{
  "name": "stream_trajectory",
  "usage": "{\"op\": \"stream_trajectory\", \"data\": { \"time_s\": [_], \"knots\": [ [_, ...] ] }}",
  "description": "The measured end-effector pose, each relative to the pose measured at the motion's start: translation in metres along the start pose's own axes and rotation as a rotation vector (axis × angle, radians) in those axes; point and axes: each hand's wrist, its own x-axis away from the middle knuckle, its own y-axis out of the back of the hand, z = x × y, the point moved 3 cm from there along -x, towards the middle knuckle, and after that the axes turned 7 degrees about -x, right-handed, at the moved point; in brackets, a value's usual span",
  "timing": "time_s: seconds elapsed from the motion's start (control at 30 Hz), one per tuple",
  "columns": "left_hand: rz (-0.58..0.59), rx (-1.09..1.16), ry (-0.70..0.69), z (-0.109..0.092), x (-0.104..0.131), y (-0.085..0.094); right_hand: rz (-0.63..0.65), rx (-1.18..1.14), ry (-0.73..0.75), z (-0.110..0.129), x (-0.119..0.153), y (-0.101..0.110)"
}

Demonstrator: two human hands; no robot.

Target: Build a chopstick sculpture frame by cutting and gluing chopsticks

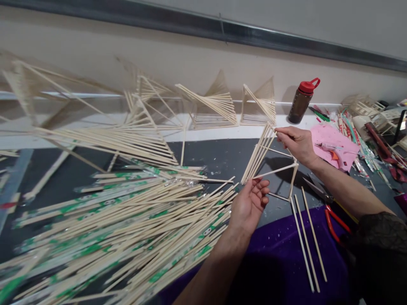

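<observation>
Right hand (298, 145) pinches frame (276, 170) top; left hand (248, 205) curls below, grip unclear; best keep 2 ends flush

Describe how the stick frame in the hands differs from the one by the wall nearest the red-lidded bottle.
The held frame has only a few slanted sticks; the wall frame has a denser, twisted fan.
The held frame is touched by the left hand and right hand; the wall frame stands untouched.
Both are made of thin, pale sticks.
</observation>
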Motion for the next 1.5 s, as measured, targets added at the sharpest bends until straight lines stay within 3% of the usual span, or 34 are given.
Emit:
{"op": "stream_trajectory", "data": {
  "time_s": [0.57, 1.5],
  "knots": [
    [0.018, -0.004, -0.016, 0.001, -0.001, 0.001, 0.026, -0.089, -0.159, 0.002, -0.005, 0.001],
    [0.056, 0.009, -0.021, 0.004, -0.001, 0.001, 0.100, -0.079, -0.188, 0.006, -0.015, 0.009]
  ]
}}
